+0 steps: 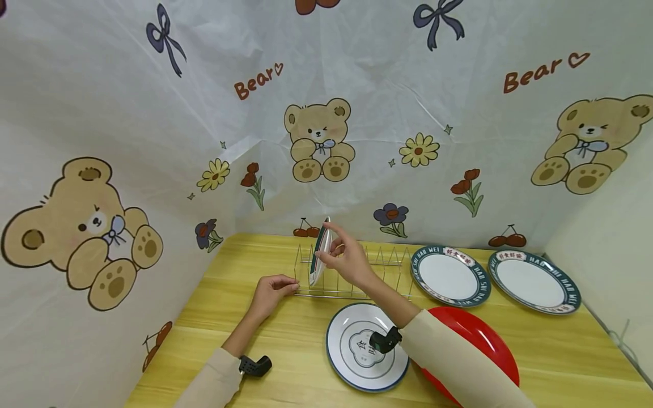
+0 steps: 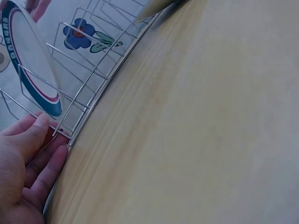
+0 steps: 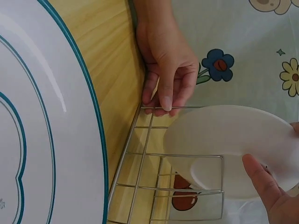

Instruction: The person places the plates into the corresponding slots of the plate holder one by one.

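The right hand (image 1: 348, 259) is partly closed, gripping a green-rimmed plate (image 1: 317, 264) by its upper edge, with the thumb on one side and the fingers reaching to the other. The plate stands on edge at the left end of the wire rack (image 1: 352, 295), its top tipped slightly to the right in the head view. In the left wrist view its lower part lies among the rack's wires; whether it bears on the bottom wires cannot be told.

The left hand (image 1: 271, 293) pinches the rack's near left corner, the thumb laid against the end wire and the fingers bent loosely around it, close to the tabletop (image 1: 285, 368).

In front of the rack, a blue-rimmed plate (image 1: 364, 371) lies flat beneath the right forearm. Beside it, a red dish (image 1: 476, 337) is partly covered by the right sleeve (image 1: 454, 357). Right of the rack lie two more green-rimmed plates, the nearer to it (image 1: 450, 276) just beside the other (image 1: 530, 281).
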A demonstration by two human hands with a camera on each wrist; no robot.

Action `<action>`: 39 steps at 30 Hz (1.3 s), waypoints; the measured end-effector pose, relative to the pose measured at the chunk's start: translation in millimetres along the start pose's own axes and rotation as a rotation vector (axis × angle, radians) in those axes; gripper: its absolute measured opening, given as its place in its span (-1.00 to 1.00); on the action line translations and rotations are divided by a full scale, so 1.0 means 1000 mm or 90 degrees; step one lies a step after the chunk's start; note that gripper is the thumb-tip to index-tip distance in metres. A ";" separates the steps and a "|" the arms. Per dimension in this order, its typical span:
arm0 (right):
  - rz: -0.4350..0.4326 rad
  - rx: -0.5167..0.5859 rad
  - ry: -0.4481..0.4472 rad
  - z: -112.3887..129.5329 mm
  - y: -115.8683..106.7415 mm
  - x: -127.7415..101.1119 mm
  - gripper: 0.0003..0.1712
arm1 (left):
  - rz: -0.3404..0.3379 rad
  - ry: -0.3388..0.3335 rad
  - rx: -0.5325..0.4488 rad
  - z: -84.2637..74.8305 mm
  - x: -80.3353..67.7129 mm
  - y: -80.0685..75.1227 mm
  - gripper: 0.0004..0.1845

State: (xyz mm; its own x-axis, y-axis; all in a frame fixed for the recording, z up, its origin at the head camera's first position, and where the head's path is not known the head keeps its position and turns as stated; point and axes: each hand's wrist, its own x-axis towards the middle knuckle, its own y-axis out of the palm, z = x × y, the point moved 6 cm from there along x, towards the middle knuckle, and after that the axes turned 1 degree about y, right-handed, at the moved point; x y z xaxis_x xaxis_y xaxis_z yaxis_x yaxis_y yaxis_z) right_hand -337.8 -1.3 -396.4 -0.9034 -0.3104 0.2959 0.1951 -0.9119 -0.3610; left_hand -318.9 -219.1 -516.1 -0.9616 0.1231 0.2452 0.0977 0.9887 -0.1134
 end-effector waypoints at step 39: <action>0.049 -0.064 0.007 -0.005 0.002 -0.012 0.00 | -0.019 -0.030 -0.013 0.028 0.008 -0.004 -0.88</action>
State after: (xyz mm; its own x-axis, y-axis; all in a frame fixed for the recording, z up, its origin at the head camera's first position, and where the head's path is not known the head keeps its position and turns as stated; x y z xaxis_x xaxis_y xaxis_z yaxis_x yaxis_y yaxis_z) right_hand -328.5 1.9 -405.1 -0.8916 -0.3752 0.2536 0.2258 -0.8537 -0.4693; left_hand -334.0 -224.1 -540.9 -0.9751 0.0898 0.2027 0.0733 0.9935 -0.0873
